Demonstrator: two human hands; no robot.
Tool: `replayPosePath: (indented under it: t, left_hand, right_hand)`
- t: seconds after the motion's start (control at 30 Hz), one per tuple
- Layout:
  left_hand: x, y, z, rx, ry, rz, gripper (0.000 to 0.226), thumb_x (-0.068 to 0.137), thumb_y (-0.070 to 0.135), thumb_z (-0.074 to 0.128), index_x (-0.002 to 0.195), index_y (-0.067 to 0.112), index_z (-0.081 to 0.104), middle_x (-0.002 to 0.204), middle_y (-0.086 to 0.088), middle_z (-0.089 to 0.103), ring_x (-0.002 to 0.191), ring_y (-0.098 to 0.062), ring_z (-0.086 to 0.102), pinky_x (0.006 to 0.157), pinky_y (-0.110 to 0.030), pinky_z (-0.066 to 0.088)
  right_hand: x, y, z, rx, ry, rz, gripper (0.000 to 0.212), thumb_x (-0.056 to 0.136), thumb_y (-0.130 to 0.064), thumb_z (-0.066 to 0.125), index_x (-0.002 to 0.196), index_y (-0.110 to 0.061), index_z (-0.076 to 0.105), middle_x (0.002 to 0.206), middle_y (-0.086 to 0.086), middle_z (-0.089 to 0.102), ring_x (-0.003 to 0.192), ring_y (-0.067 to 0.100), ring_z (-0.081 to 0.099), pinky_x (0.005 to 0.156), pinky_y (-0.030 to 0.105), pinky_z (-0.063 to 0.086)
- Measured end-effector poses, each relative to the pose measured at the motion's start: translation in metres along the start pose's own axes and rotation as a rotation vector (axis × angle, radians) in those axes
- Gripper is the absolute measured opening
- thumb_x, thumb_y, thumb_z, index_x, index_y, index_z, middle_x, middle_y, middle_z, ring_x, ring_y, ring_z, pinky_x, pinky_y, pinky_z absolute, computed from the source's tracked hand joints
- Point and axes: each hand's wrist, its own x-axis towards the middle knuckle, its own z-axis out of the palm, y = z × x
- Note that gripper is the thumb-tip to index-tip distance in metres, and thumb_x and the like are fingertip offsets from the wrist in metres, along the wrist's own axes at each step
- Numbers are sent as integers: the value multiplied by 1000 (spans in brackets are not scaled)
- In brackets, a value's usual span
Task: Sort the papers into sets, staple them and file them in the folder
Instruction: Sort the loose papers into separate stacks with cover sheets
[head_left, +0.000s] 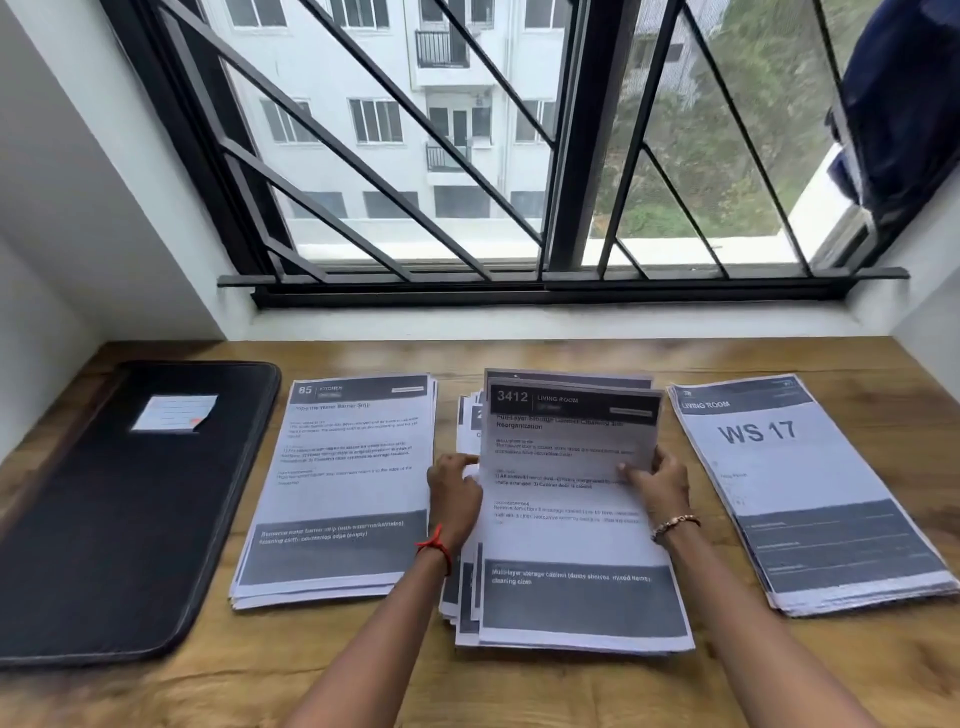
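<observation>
Both hands are on the middle pile (571, 597): the right hand (657, 486) pinches the right edge of the top sheets (566, 441), thumb on the printed face. The left hand (454, 501) curls its fingers onto the left edge, and the far end tips up off the stack, probably so the heading can be read and matched. The kitchen pile (337, 467) lies just left and the living-room pile (800, 493) right, apart on the desk (519, 691) as sorting spots, I'd say, while the black folder (130, 509) lies closed at far left.
</observation>
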Motion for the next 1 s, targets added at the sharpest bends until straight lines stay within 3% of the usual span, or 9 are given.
replayPosePath:
  t: [0.37, 0.5, 0.7, 0.8, 0.9, 1.0]
  left_hand:
    - [-9, -4, -1, 101, 57, 76, 34, 82, -12, 46, 107, -2, 68, 117, -19, 63, 113, -29, 58, 96, -29, 43]
    - [-13, -7, 0, 102, 34, 94, 34, 83, -12, 47, 107, -1, 68, 128, -19, 57, 123, -25, 52, 101, -23, 37]
    - [-16, -1, -3, 57, 39, 152, 33, 81, -17, 44, 101, -4, 67, 120, -19, 62, 120, -26, 54, 93, -11, 32]
    - [-17, 1, -3, 32, 67, 209, 34, 78, -18, 47, 103, -2, 65, 111, -16, 65, 108, -26, 59, 88, -9, 33]
    - [-18, 1, -1, 2, 35, 204, 39, 80, -15, 50, 114, 3, 58, 116, -12, 60, 99, -18, 58, 81, -14, 41]
    - [-19, 0, 1, -1, 45, 160, 41, 80, -14, 50, 118, 2, 54, 119, -14, 54, 95, -19, 56, 77, -13, 38]
  right_hand:
    - [-5, 5, 3, -5, 33, -4, 42, 77, 10, 64, 118, 3, 53, 111, 19, 62, 93, 23, 58, 88, 34, 49]
    - [-7, 8, 3, -14, 60, -3, 35, 78, 11, 62, 111, 3, 55, 110, 22, 62, 90, 23, 58, 82, 32, 49]
    - [-10, 10, 3, -17, 67, -12, 33, 79, 12, 60, 111, 6, 56, 109, 21, 62, 90, 21, 57, 80, 31, 49]
    - [-11, 12, 3, -19, 60, -21, 31, 79, 11, 60, 109, 5, 57, 106, 19, 63, 88, 22, 57, 66, 18, 51]
    - [-11, 15, 2, -29, 56, -23, 28, 79, 11, 60, 107, 5, 57, 103, 17, 62, 87, 21, 56, 54, 5, 47]
    - [-9, 20, 1, -39, 60, -18, 28, 79, 11, 58, 106, 6, 57, 105, 21, 63, 87, 22, 57, 65, 19, 51]
